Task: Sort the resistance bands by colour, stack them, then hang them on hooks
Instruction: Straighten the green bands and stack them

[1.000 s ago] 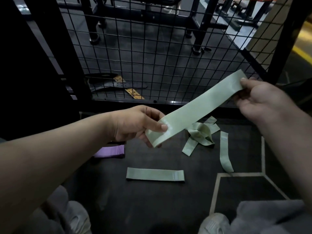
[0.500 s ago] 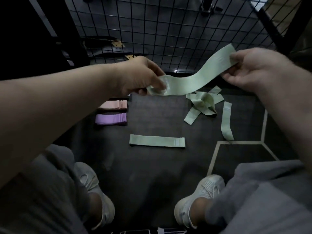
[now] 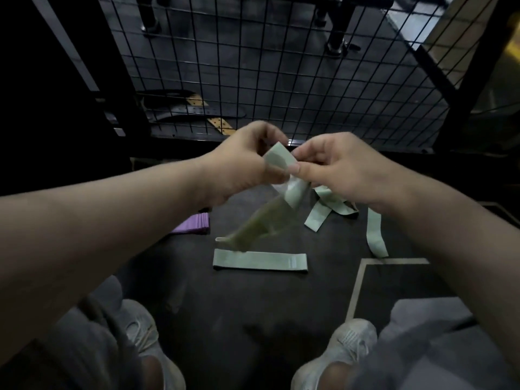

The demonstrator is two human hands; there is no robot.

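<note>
My left hand (image 3: 242,161) and my right hand (image 3: 337,170) meet in mid-air and both pinch the top of a pale green band (image 3: 277,205), which hangs doubled over and blurred below them. Under it on the dark floor lies a folded flat green band (image 3: 260,261). A tangle of loose green bands (image 3: 329,209) lies behind my right hand, and one more green band (image 3: 375,235) stretches to its right. A purple stack of bands (image 3: 194,223) shows past my left forearm.
A black wire mesh panel (image 3: 281,66) stands just beyond the bands, with dark belts (image 3: 197,111) behind it. Pale floor lines (image 3: 363,266) mark the mat at right. My grey shoes (image 3: 346,347) and knees fill the bottom of the view.
My hands have come together, folding the green band that was stretched between them; it now hangs down from both. The pink stack is hidden behind my left arm.
</note>
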